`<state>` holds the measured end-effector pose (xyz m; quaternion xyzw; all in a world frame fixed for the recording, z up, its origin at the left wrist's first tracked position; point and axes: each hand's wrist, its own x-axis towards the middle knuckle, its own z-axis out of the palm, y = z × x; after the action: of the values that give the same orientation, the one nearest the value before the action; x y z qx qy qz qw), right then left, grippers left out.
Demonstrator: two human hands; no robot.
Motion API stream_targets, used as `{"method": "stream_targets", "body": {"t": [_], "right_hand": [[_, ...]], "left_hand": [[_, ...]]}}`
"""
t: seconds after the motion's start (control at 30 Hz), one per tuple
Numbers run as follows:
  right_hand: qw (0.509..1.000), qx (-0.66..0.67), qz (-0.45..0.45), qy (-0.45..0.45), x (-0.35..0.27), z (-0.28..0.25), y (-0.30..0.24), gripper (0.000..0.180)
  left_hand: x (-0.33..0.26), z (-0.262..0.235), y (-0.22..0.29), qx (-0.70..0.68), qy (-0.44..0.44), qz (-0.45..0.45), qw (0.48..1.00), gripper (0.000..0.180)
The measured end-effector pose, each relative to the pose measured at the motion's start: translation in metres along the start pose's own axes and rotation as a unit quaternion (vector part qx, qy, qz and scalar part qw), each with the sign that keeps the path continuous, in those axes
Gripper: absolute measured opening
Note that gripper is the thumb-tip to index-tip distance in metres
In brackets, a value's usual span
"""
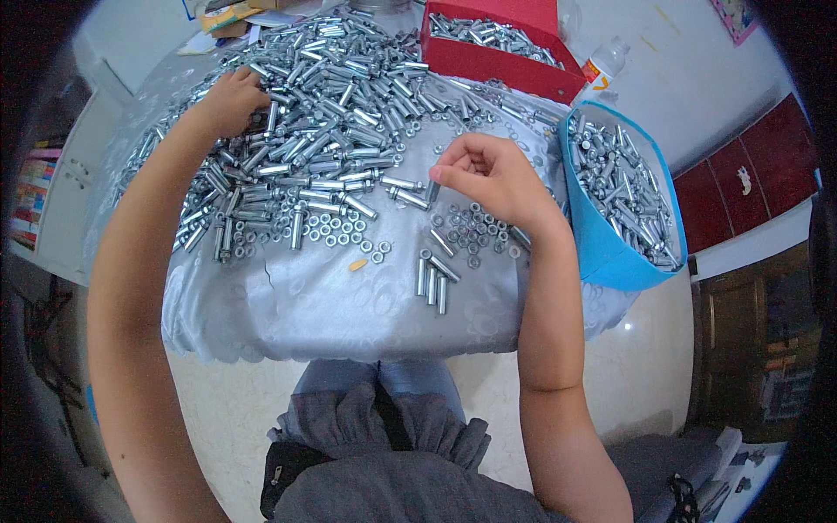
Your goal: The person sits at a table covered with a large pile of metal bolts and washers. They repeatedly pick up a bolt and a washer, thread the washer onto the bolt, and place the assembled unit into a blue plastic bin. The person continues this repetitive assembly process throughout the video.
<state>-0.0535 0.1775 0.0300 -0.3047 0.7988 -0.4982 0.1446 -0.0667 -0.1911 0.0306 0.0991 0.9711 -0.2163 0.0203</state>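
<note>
Head view: right fingers (455,174) pinch one metal cylinder (432,193); left fingers (243,78), grip unclear, touch one bolt pile (340,118).

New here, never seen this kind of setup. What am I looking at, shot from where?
No machine: these are bare hands. The single picture comes from a wide fisheye camera, the left of a head-worn pair, looking down; that lens bends straight edges. On the silvery tablecloth lies a big heap of bolt-like metal parts, with loose nuts and a few short metal cylinders nearer the wearer. A red box at the back and a blue container at the right hold more metal parts. The left hand reaches into the heap; its grip is hidden. The right hand pinches one small metal piece.
</note>
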Motion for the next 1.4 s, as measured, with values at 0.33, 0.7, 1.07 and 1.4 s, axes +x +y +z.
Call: {"method": "stream_targets", "body": {"t": [0.33,0.7,1.07,1.4], "right_hand": [[0.999,0.043,-0.019,0.018,0.001,0.004,0.004,0.017],[0.985,0.167,-0.038,0.022,0.007,0.016,0.003,0.016],[0.947,0.259,0.029,0.186,0.01,0.027,-0.009,0.021],[0.958,0.246,0.011,0.148,0.009,0.03,-0.009,0.019]], "left_hand": [[-0.009,-0.027,0.032,-0.537,0.273,-0.201,0.773,0.031],[-0.027,-0.053,0.175,-0.847,0.331,-0.078,0.407,0.028],[-0.024,-0.042,0.176,-0.876,0.267,-0.099,0.388,0.025],[-0.027,-0.046,0.174,-0.876,0.285,-0.125,0.368,0.025]]}}
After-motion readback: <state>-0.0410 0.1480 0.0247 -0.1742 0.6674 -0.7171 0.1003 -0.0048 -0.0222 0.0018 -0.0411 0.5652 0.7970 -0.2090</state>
